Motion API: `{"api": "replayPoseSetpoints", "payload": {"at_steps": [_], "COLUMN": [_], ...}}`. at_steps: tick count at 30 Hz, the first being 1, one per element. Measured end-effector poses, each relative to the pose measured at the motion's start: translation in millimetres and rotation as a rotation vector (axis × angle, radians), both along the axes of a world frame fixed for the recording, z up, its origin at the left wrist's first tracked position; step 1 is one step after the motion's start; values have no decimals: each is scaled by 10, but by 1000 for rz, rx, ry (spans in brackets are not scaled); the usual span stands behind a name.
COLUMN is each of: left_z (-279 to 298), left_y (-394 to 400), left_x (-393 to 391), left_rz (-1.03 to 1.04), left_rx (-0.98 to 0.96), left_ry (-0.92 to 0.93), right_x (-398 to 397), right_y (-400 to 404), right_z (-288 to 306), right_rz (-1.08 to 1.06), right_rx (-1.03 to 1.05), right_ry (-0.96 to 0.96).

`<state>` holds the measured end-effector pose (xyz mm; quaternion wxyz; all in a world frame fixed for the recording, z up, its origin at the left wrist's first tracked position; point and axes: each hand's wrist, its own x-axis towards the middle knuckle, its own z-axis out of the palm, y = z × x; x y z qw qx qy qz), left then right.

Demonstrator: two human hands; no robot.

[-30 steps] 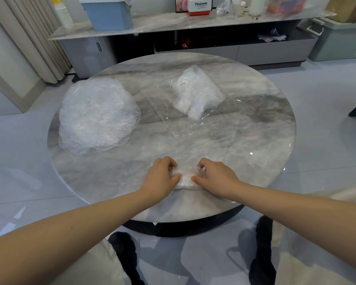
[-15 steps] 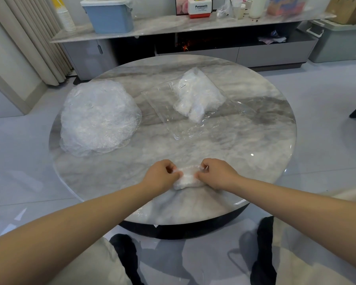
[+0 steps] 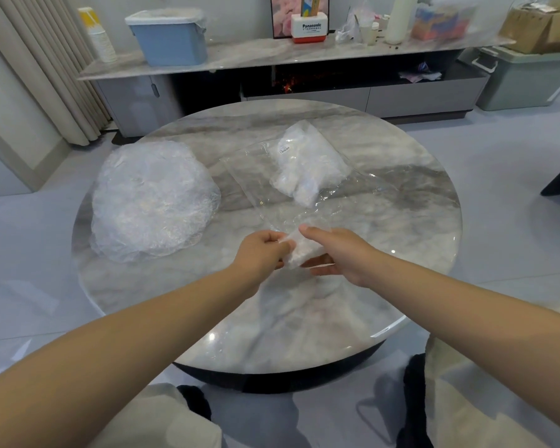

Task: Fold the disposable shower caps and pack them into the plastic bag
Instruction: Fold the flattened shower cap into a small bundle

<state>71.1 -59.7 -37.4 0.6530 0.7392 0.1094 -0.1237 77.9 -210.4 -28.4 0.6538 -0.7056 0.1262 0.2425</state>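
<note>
Head view: left hand [image 3: 262, 250] and right hand [image 3: 340, 253] are pinching one small folded translucent shower cap [image 3: 301, 251] near the clear plastic bag [image 3: 291, 176], which is partly filled at 12 o'clock; a crinkled unfolded cap pile [image 3: 152, 198] is waiting at 10 o'clock.

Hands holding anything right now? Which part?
Yes: one folded shower cap, lifted off the table. The left hand pinches its left end; the right hand grips its right side, thumb on top.
</note>
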Motion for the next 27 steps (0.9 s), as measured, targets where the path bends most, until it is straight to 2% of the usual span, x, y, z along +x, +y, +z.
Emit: {"api": "replayPoseSetpoints", "payload": {"at_steps": [6,13,15,17,21,27], "left_z": [94,69,40,-18,-214,-360], "left_y": [-112,-125,-124,-117,-117,-230], "left_x": [239,562,661,738,845,985], "left_rz": [0,-7,11,0,-163,-223], "left_rx": [-34,-26,117,356,788,1123], "left_ry": [-6,1,-83,-203,-380,-503], "right_x": [320,754,883,980,1061,1138], "right_y": [-116,-208,-287,-398,-574,-620], "right_z": [155,201,252,285,198,-38], "right_rz": [-147,-72,-33,15,10,-106], "right_rx": [-9,-58,-126,-218,-331,-290], "right_ry": [2,156,156,153,202,227]}}
